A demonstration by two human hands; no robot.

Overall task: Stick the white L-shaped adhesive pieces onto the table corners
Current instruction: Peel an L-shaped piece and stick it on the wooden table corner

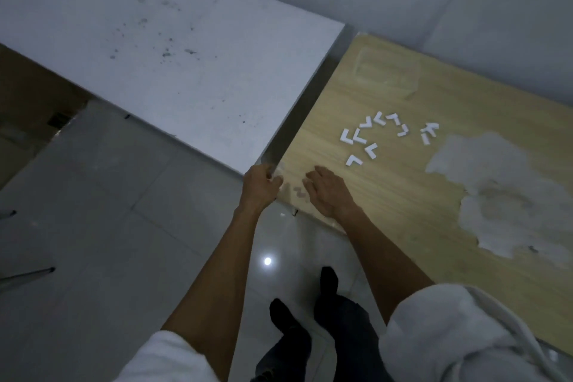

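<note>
Several white L-shaped adhesive pieces [381, 136] lie scattered on the wooden table [418, 183]. My left hand [260, 184] curls round the table's near-left corner, its fingers on a whitish piece [279, 171] at the corner edge. My right hand [328, 191] rests flat on the tabletop just right of that corner, fingers fairly straight. A blurred whitish bit [299, 192] lies between the two hands; what it is cannot be told.
A white table [161, 49] with dark specks stands to the left, a narrow gap [297, 121] between it and the wooden one. The wooden top has a large peeled pale patch [502, 192]. A small white scrap [282, 214] lies on the tiled floor by my feet.
</note>
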